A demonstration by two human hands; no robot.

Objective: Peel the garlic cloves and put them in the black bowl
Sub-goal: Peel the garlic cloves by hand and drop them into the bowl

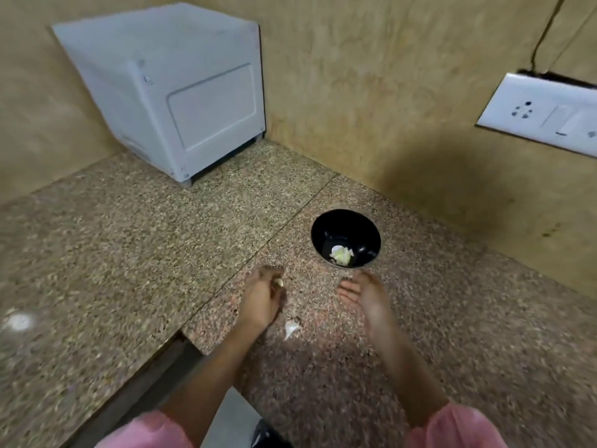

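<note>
Tabletop [129, 253]: speckled stone in two slabs, with a seam running diagonally from the far wall toward the near edge. The near edge steps inward at lower left, leaving a notch just left of the left forearm. Wall [371, 92] closes the far and right sides. There is broad bare stone left of the seam, and more to the right of the bowl up to the wall.

White box [181, 92]: stands in the far corner, well apart from the hands.

Socket plate [542, 114]: on the right wall above the tabletop, with a dark cable rising from its top.

Bowl [339, 221]: black, upright, right of the seam. Peeled garlic [341, 254] lies in its bottom.

Left hand [261, 299]: fingers curled, pinching a clove [279, 282] at the tips, near the bowl's left side.

Right hand [361, 295]: blurred, fingers straight, holding nothing, tips just short of the bowl's near rim.

Hands apart. A peel scrap [291, 328] lies on the stone between the forearms.
</note>
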